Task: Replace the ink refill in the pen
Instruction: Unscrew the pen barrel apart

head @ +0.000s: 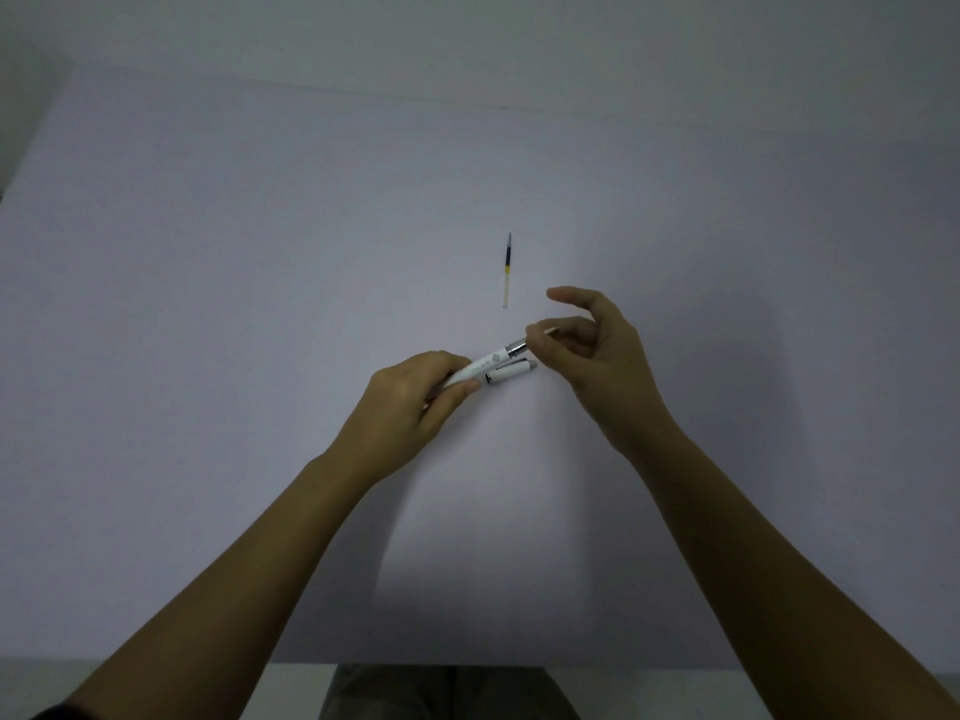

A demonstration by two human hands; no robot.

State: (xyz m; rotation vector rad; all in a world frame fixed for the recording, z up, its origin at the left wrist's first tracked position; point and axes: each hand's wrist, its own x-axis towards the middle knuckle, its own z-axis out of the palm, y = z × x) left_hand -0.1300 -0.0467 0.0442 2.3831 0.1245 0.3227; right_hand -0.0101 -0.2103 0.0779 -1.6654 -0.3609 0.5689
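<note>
My left hand (410, 402) grips a white pen barrel (480, 367) that points up and to the right, just above the table. A silver collar (516, 348) ends the barrel, and the thumb and fingers of my right hand (592, 350) pinch at that end. What those fingertips hold is hidden. A white pen cap (510, 371) lies on the table just beneath the barrel. Farther away an ink refill (507, 270) lies alone, its dark tip pointing away from me and its pale tail toward me.
A pale lavender table surface (260, 304) fills most of the view, with its near edge at the bottom and its far edge against a grey wall. My lap shows below the near edge.
</note>
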